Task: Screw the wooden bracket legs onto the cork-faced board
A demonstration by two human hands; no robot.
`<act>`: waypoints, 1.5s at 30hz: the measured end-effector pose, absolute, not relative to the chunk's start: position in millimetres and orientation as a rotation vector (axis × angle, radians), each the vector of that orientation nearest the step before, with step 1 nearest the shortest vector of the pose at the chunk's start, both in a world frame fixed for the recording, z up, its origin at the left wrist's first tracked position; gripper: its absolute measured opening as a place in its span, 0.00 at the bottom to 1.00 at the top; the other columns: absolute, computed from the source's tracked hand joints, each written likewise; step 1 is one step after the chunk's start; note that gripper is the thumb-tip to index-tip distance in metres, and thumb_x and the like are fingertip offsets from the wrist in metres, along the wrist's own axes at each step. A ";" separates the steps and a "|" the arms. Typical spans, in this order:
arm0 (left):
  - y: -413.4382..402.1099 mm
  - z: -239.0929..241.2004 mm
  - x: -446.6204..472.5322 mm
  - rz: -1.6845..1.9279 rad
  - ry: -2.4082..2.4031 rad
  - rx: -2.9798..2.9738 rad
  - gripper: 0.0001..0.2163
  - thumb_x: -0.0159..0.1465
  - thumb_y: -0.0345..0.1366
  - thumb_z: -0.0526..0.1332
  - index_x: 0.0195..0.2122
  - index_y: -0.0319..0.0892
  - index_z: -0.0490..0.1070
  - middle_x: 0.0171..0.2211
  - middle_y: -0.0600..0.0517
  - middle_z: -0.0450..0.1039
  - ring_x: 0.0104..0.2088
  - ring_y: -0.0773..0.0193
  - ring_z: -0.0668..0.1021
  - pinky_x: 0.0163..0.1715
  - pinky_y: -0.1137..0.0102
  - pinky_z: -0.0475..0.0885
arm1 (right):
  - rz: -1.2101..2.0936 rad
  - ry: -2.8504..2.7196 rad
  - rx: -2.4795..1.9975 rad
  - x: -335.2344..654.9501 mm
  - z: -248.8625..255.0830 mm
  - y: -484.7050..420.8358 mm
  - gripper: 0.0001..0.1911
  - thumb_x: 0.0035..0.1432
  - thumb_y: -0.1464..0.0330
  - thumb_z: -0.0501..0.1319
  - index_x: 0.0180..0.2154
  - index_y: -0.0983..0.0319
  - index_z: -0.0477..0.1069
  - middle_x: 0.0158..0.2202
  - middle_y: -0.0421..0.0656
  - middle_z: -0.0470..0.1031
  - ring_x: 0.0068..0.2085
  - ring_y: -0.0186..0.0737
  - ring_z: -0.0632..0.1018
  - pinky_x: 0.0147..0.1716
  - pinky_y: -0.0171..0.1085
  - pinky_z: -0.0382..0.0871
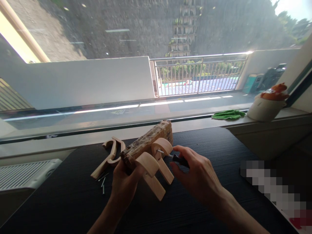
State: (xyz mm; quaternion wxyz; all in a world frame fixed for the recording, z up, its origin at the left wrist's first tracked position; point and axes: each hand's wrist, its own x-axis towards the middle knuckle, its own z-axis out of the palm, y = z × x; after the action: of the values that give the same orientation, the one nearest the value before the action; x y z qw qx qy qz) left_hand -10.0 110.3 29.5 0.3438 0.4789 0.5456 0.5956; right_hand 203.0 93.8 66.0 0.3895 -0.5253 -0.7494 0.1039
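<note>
My left hand (pixel 123 182) is closed around the near end of a rough wooden block (pixel 148 140), holding it tilted above the dark table (pixel 73 201). Two pale curved wooden legs (pixel 156 169) stick out from the block's side. My right hand (pixel 192 175) pinches a small black-handled screwdriver (pixel 179 159), and its metal tip rests against the farther leg (pixel 163 148). Two more curved wooden pieces (pixel 109 156) lie on the table left of the block. A few screws (pixel 103 182) lie beside my left hand.
A window ledge runs behind the table, with a green cloth (pixel 227 114) and a white pot holding an orange figure (pixel 266 105) at the right. A white radiator (pixel 24 174) sits at the left. Beyond the glass are a balcony wall and railing (pixel 200 74).
</note>
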 end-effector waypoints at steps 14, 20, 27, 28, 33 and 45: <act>112.9 26.1 -12.8 1.572 1.366 1.220 0.16 0.47 0.34 0.66 0.38 0.39 0.72 0.35 0.51 0.77 0.35 0.58 0.78 0.32 0.71 0.73 | 0.198 -1.994 -1.378 207.7 68.9 95.1 0.10 0.64 0.64 0.53 0.36 0.58 0.72 0.32 0.40 0.70 0.33 0.37 0.72 0.32 0.35 0.62; 111.9 25.6 -13.3 1.541 1.379 1.252 0.14 0.50 0.35 0.66 0.39 0.40 0.71 0.33 0.53 0.76 0.33 0.60 0.77 0.27 0.73 0.72 | 0.345 -1.918 -1.361 203.1 65.0 92.7 0.12 0.59 0.66 0.58 0.46 0.55 0.66 0.35 0.36 0.73 0.32 0.35 0.74 0.31 0.34 0.62; 112.8 23.1 -14.8 1.542 1.359 1.268 0.16 0.51 0.35 0.66 0.41 0.39 0.72 0.34 0.52 0.76 0.34 0.60 0.77 0.31 0.72 0.73 | 0.263 -1.905 -1.261 207.4 64.2 96.2 0.09 0.59 0.71 0.57 0.43 0.57 0.69 0.39 0.40 0.70 0.36 0.35 0.72 0.35 0.34 0.64; 113.0 22.4 -15.1 1.547 1.351 1.273 0.16 0.51 0.36 0.66 0.41 0.39 0.72 0.35 0.52 0.76 0.35 0.59 0.77 0.32 0.71 0.73 | 0.228 -1.901 -1.264 208.5 64.8 96.6 0.10 0.60 0.70 0.57 0.44 0.57 0.70 0.39 0.41 0.69 0.37 0.36 0.72 0.36 0.34 0.63; 113.2 20.9 -16.4 1.546 1.367 1.271 0.15 0.52 0.35 0.65 0.41 0.39 0.72 0.34 0.52 0.76 0.34 0.60 0.76 0.31 0.72 0.72 | 0.204 -1.962 -1.343 208.6 65.9 95.5 0.10 0.63 0.64 0.54 0.41 0.58 0.72 0.33 0.41 0.70 0.35 0.38 0.72 0.33 0.35 0.62; 113.5 23.6 -13.9 1.562 1.350 1.241 0.17 0.50 0.35 0.65 0.42 0.39 0.73 0.36 0.51 0.77 0.36 0.58 0.77 0.33 0.70 0.73 | 0.350 -1.928 -1.307 206.3 61.5 96.6 0.12 0.57 0.72 0.58 0.43 0.56 0.66 0.37 0.36 0.73 0.34 0.35 0.74 0.34 0.33 0.63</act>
State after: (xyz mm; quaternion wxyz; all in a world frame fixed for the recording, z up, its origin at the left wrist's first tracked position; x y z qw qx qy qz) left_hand -13.9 113.5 23.6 0.3581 0.4810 0.5233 0.6055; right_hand 206.3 96.6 61.5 0.3831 -0.5127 -0.7560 0.1371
